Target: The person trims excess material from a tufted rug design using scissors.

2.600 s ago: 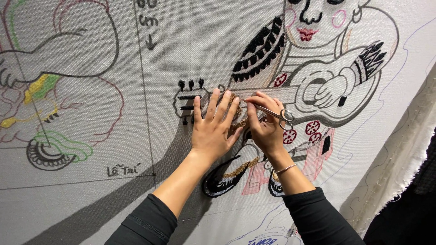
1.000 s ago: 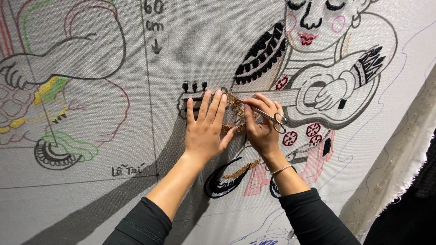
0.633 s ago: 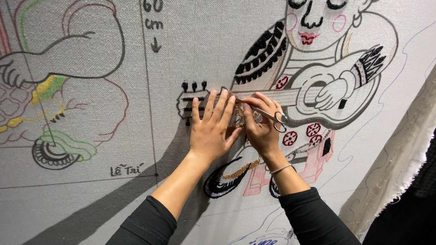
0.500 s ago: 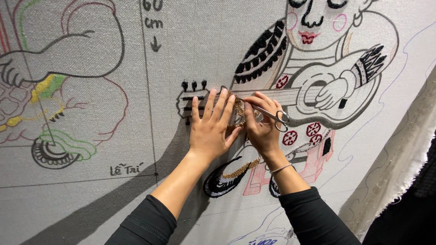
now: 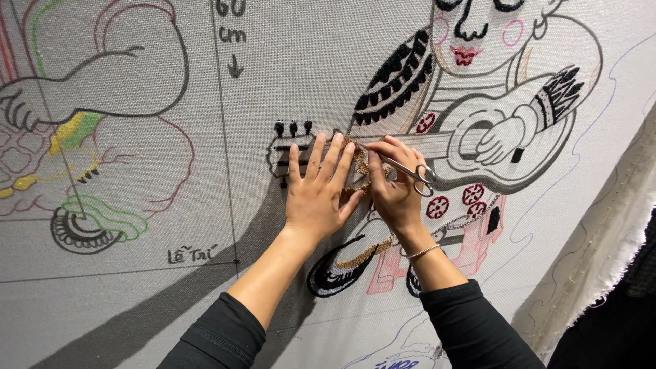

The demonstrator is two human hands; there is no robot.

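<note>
Scissors (image 5: 410, 171): one pair, gripped by right hand (image 5: 395, 195) | left hand (image 5: 316, 198): flat, empty, on canvas (image 5: 273, 75)

No pkgs, printed labels, signs or screens in view. Only hand-drawn black marker notes on the grey tufting cloth (image 5: 171, 287): one top centre w/ down arrow, one lower left.
</note>
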